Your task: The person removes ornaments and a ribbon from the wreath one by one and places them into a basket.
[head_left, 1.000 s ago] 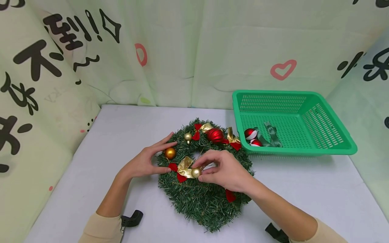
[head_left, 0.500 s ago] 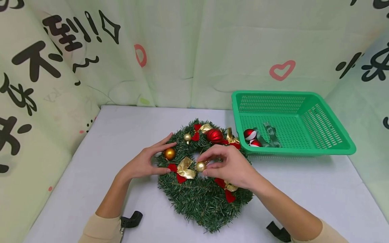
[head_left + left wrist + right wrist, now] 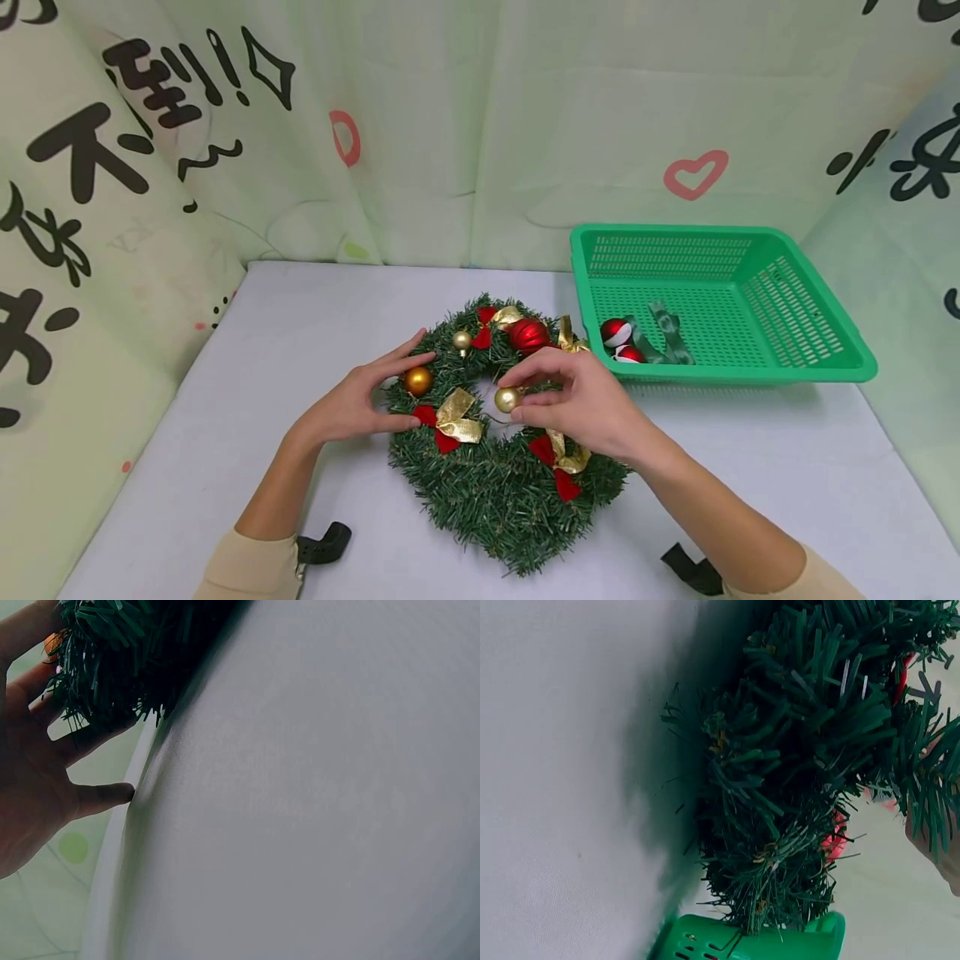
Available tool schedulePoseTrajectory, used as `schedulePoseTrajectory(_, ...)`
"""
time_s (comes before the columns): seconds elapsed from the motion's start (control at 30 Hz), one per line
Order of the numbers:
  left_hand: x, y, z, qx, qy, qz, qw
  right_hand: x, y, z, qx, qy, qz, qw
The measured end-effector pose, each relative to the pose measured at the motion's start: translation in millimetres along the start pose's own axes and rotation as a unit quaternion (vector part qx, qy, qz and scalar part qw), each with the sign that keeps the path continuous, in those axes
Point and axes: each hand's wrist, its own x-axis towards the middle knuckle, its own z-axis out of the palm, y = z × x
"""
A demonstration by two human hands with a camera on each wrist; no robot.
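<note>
A green Christmas wreath (image 3: 487, 492) lies on the white table. My right hand (image 3: 588, 408) pinches a small gold bauble (image 3: 507, 400) over the wreath's centre hole, with a thin wire or cord loop near it. On the wreath's left side rests my left hand (image 3: 360, 404), fingers spread around an orange-gold bauble (image 3: 418, 381) and touching the greenery. The left wrist view also shows these spread fingers. Red-and-gold bows sit at the lower left (image 3: 453, 421) and lower right (image 3: 558, 462). Farther back are a second small gold bauble (image 3: 462, 340) and a shiny red bauble (image 3: 529, 335).
A green plastic basket (image 3: 795, 333) stands at the back right, close against the wreath. Inside it are red-and-white baubles (image 3: 617, 332) and dark green ribbon (image 3: 672, 335). A printed pale curtain (image 3: 450, 125) hangs behind the table.
My right hand has carried the small gold bauble away from the lower-left bow, rightward and slightly back, to over the hole. The lower-right bow is now uncovered. My left hand stays put.
</note>
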Motion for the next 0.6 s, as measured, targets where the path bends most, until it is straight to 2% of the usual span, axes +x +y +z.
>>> schedulePoseTrajectory(0.43,0.3,0.3,-0.4,-0.002,-0.001,0.001,1.0,-0.6,2,-18,-0.004,0.026,-0.011,0.9996)
schedulePoseTrajectory(0.6,-0.1,0.1,0.0,-0.001,-0.001,0.004,1.0,0.8,4,-24,-0.038,0.051,0.006,0.998)
